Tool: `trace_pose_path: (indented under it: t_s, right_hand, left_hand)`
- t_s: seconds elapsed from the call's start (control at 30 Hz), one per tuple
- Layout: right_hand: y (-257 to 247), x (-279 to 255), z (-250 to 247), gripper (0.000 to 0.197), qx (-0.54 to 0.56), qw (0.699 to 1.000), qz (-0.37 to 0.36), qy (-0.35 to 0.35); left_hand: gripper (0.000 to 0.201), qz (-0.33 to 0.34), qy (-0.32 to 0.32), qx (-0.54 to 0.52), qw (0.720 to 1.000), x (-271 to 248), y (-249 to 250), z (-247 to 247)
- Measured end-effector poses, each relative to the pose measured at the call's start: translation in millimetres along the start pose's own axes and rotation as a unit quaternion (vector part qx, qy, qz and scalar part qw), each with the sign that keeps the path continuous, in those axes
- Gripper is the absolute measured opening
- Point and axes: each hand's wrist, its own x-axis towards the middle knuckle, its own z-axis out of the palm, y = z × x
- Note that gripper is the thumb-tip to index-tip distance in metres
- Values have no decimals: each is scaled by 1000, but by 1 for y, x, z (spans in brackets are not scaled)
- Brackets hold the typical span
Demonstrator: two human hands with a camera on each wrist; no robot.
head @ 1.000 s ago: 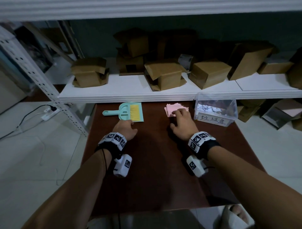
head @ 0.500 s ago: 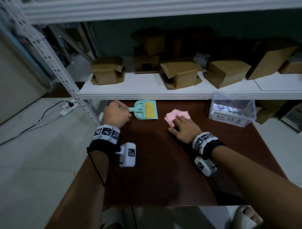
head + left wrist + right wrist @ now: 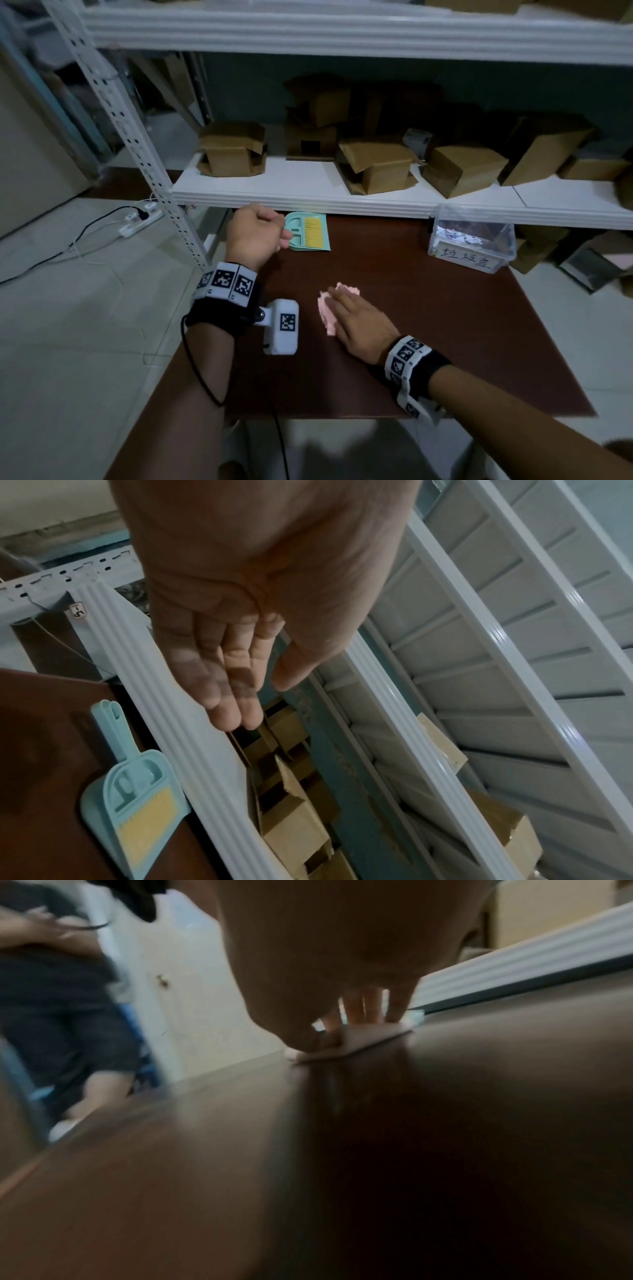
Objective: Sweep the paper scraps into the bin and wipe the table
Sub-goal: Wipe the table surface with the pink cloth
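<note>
My right hand (image 3: 364, 325) has its fingers (image 3: 371, 1005) straight and pressed flat on the pink cloth (image 3: 327, 317), mid-table (image 3: 445, 359). Left hand (image 3: 255, 234) hangs relaxed, fingers together, holding nothing, just beside the teal dustpan (image 3: 310, 233). Scraps sit in the clear bin (image 3: 471, 241), far right corner.
</note>
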Motion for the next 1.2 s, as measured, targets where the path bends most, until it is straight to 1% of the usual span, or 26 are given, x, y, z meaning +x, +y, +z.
trace_pose_path:
  t_s: [0.07,0.17,0.3,0.4,0.47,0.6,0.67,0.73,0.77,0.83,0.9,0.97,1.03,1.13,1.2]
  right_hand:
    - [19,15,4,63,3,999,27,-20]
    - [62,43,-4,61,7,993,105,-44]
    - [122,76,-21,64,4,970,232,-70]
    - [142,106,-29,74,-5,953,292,-78]
    - [137,124,-34,71,-17,952,298,-72]
    - [109,157,-38,57,-8,966,256,-47]
    - [103,170,-31,56,4,970,238,-52]
    - [108,170,-23,59,-2,972,227,-66]
    - [112,164,-22,62,-4,969,236,-69]
    - [123,144,-22,65,-3,957,285,-59]
    - [134,125,-20,64,-8,944,325,-47]
    - [138,111,-19,63,-7,935,351,-53]
    - [137,103,-17,62,-6,930,365,-47]
    - [126,100,-21,66,-18,926,372,-66]
    - [112,99,-25,69,-34,925,370,-84]
  left_hand:
    - [7,-1,3,-33,999,-3,6,-3]
    - [6,0,15,-50,999,0,11,-9]
    - [11,0,17,-31,999,6,12,-17]
    - [12,18,3,3,1000,10,14,-24]
    - [12,35,-8,30,999,9,15,-27]
    - [19,58,2,56,997,11,18,-28]
    - [22,57,6,67,996,15,18,-26]
    - [23,50,0,73,996,18,19,-24]
    - [22,49,-1,76,996,19,19,-23]
    - [21,59,11,75,995,20,22,-24]
    - [21,81,36,72,993,22,24,-26]
    - [20,85,43,50,994,23,27,-28]
    - [18,81,44,23,995,21,29,-29]
    - [19,98,54,33,993,15,28,-27]
    - [18,113,43,39,992,11,29,-24]
